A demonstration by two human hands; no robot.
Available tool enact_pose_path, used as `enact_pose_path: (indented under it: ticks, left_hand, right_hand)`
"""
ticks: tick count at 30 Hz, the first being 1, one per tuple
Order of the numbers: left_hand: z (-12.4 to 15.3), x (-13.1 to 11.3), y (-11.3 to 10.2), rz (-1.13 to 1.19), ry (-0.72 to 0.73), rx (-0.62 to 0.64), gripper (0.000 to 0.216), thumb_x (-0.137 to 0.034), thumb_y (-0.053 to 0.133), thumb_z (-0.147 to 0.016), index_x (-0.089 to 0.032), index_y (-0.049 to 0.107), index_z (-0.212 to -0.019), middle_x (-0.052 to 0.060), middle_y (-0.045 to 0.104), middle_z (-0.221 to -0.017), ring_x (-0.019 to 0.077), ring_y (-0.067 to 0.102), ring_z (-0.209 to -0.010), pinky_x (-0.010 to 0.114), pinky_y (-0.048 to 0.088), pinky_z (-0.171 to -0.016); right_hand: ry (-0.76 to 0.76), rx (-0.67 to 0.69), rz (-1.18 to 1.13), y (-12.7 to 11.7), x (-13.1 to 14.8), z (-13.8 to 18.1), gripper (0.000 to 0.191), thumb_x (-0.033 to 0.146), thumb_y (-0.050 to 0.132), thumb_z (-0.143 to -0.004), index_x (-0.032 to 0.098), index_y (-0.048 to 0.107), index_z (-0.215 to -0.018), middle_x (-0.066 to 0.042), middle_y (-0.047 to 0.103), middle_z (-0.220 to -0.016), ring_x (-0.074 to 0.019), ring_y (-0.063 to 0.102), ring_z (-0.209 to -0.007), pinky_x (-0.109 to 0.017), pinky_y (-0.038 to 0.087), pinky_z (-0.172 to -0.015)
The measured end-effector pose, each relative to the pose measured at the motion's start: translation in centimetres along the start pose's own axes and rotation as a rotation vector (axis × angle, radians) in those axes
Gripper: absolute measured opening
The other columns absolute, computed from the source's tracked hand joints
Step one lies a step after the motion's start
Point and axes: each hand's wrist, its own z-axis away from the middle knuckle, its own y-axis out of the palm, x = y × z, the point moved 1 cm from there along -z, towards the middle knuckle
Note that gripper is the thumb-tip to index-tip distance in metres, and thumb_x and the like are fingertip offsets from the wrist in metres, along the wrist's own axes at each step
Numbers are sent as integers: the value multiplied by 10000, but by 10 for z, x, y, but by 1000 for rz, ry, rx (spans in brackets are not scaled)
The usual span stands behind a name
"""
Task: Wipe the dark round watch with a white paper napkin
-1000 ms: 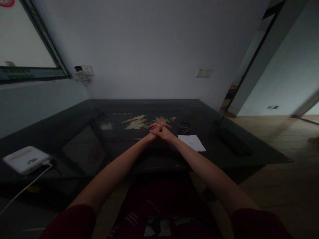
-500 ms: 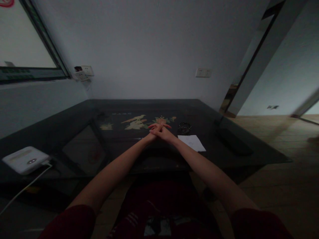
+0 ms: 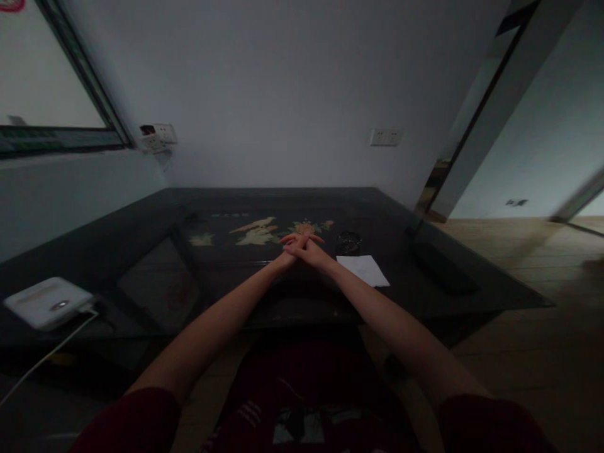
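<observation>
My left hand (image 3: 291,246) and my right hand (image 3: 310,249) meet over the middle of the dark glass-topped table (image 3: 226,292). They overlap, palms turned inward or down, with the fingers crossing and stretched out to either side. No object shows in either of them. Just beyond the fingertips lies a flower picture (image 3: 304,228) under or on the glass. To the right of my right hand is a sheet of white paper (image 3: 365,270). Behind the paper sits a dark, round, see-through object (image 3: 349,241) whose kind I cannot make out.
A white box-shaped device (image 3: 47,303) with a white cable (image 3: 47,357) rests at the table's left. A long black object (image 3: 443,269) lies at the right. Wall sockets (image 3: 385,137) are above the table's back edge. A bird picture (image 3: 257,231) decorates the tabletop.
</observation>
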Motion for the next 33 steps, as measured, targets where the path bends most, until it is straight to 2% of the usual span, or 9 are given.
enact_pose_path:
  ticks: [5, 15, 24, 30, 33]
  left_hand:
    - [2, 1, -1, 54, 1, 9, 406, -408, 366, -934, -150, 678, -913, 110, 663, -1039, 259, 586, -1111, 333, 439, -975]
    - [4, -8, 4, 77, -35, -43, 363, -318, 359, -939, -153, 665, -834, 102, 662, -1010, 246, 559, -1163, 330, 421, -1000]
    - [5, -11, 5, 44, -32, -58, 377, -326, 361, -937, -169, 686, -832, 92, 677, -928, 236, 613, -1052, 316, 476, -892]
    - [7, -12, 3, -5, -36, -14, 374, -363, 359, -939, -170, 679, -918, 95, 667, -990, 231, 608, -1016, 315, 490, -853]
    - [8, -12, 4, 0, -26, -41, 366, -355, 370, -933, -163, 679, -902, 104, 664, -993, 250, 607, -1036, 337, 473, -908]
  right_hand:
    - [10, 5, -36, 1, 1, 1, 327, 447, 678, -777, 221, 662, -1012, -32, 636, -1008, -207, 592, -1003, -364, 435, -935]
    - [2, 3, -32, 0, 0, 0, 315, 447, 673, -788, 234, 668, -1020, -25, 647, -990, -208, 601, -1010, -353, 440, -917]
    - [-1, -1, -3, -1, 0, -1, 316, 440, 661, -797, 231, 667, -1033, -32, 648, -1026, -202, 604, -991, -355, 437, -919]
    - [2, 10, -25, 0, -2, -2, 346, 465, 667, -788, 230, 659, -1041, -27, 647, -990, -198, 602, -977, -352, 442, -911]
    - [3, 6, -19, 0, -3, -2, 335, 455, 660, -796, 232, 658, -1046, -24, 645, -984, -193, 606, -964, -353, 439, -918]
